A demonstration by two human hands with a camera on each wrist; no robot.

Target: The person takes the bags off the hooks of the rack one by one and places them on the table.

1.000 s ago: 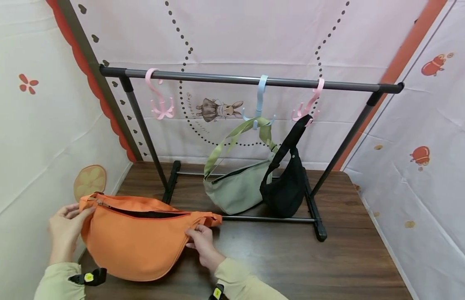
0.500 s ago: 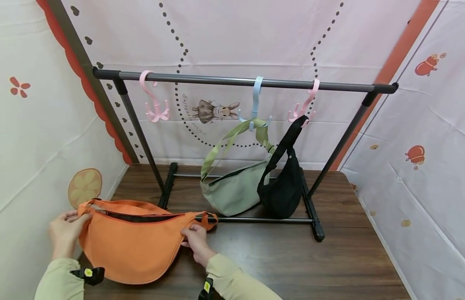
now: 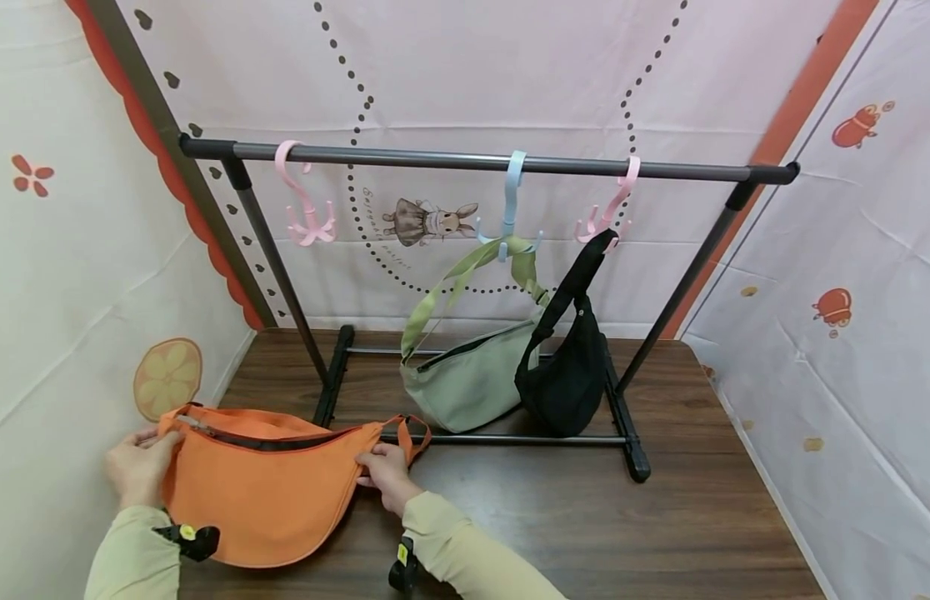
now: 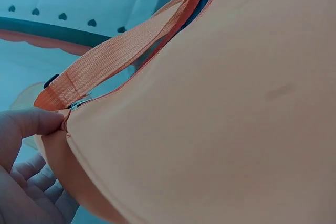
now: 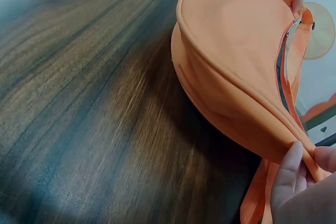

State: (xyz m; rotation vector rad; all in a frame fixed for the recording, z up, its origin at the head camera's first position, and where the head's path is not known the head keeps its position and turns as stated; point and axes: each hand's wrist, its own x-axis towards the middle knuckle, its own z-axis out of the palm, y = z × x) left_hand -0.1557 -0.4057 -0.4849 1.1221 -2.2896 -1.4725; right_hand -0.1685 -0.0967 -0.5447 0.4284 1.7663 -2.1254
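Observation:
An orange shoulder bag [image 3: 258,492] is at the front left of the table, its zipped top partly open along a dark slit. My left hand [image 3: 138,467] pinches its upper left corner beside the zipper end; in the left wrist view the thumb presses on that corner. My right hand [image 3: 387,477] pinches the upper right corner, close to where the orange strap [image 3: 412,437] loops out. The right wrist view shows the bag's rounded underside [image 5: 226,108] and the thumb and fingers of my right hand [image 5: 299,192] on its narrow end.
A black rack [image 3: 435,160] stands behind the bag. From its bar hang a pink hook [image 3: 309,200], a blue hook [image 3: 513,196] with a green bag [image 3: 472,375], and another pink hook [image 3: 613,204] with a black bag [image 3: 562,383]. Patterned cloth walls surround the table [image 3: 585,533].
Both hands keep hold of the orange bag. The right hand has moved slightly left, toward the other hand, and the bag's opening looks narrower. The head view has shifted a little.

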